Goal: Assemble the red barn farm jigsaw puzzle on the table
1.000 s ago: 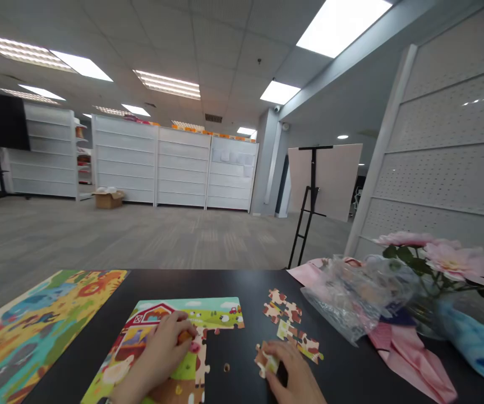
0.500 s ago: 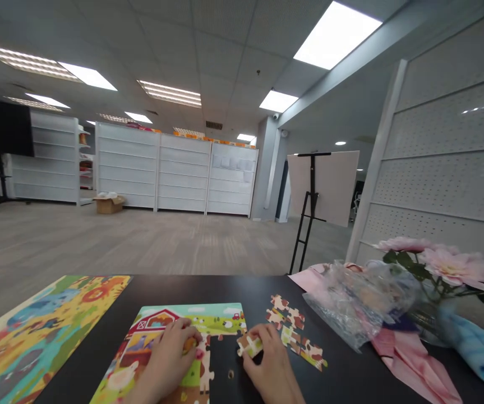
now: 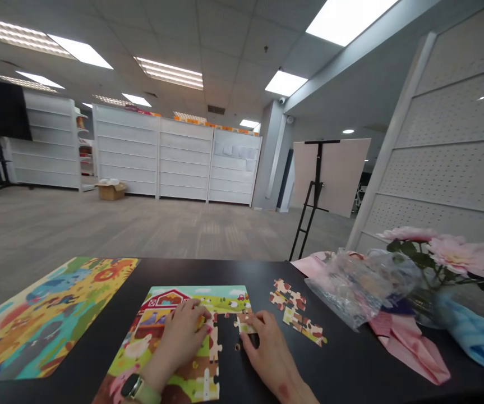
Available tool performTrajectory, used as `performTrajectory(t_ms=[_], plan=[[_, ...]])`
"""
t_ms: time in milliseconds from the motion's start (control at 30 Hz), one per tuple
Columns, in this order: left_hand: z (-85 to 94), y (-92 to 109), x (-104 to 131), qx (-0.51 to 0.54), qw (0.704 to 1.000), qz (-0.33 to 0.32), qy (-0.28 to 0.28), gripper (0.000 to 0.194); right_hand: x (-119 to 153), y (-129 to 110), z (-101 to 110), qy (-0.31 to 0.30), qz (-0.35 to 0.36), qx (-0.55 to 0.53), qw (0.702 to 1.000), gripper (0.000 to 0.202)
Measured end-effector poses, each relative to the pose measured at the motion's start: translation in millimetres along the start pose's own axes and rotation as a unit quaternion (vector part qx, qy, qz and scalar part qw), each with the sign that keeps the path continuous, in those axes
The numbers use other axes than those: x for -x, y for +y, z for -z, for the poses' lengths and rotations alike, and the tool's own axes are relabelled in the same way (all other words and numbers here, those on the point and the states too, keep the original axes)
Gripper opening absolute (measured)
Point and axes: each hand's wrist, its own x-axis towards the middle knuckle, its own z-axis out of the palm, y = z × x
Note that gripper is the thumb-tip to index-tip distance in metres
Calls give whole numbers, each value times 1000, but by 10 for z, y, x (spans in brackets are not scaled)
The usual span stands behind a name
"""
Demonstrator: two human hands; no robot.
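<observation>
A partly assembled farm jigsaw puzzle with a red barn lies on the black table. My left hand rests on its middle, fingers spread over the picture and apparently holding nothing. At the puzzle's right side, my right hand pinches a brown and green puzzle piece between thumb and fingers. That piece lies just below the top right corner section, left of the fingertips; whether it is joined there I cannot tell. Several loose puzzle pieces, some linked together, lie to the right of this hand.
A second, assembled animal puzzle lies at the left. To the right are crumpled clear plastic, pink cloth, blue cloth and pink flowers in a vase. An easel stands beyond the table.
My right hand has brought the piece up against the puzzle and laid it flatter. My left hand stays on the puzzle. The whole view has shifted slightly downward.
</observation>
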Motion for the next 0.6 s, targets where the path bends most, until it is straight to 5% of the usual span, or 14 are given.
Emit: performTrajectory(t_ms=[300,600], plan=[[-37,-47,24,22,1000,-8,8,34,195,-10,123,-62,55,-25,996,9],[-48,-39,24,26,1000,-5,12,35,321,-84,211,-162,131,-88,974,25]])
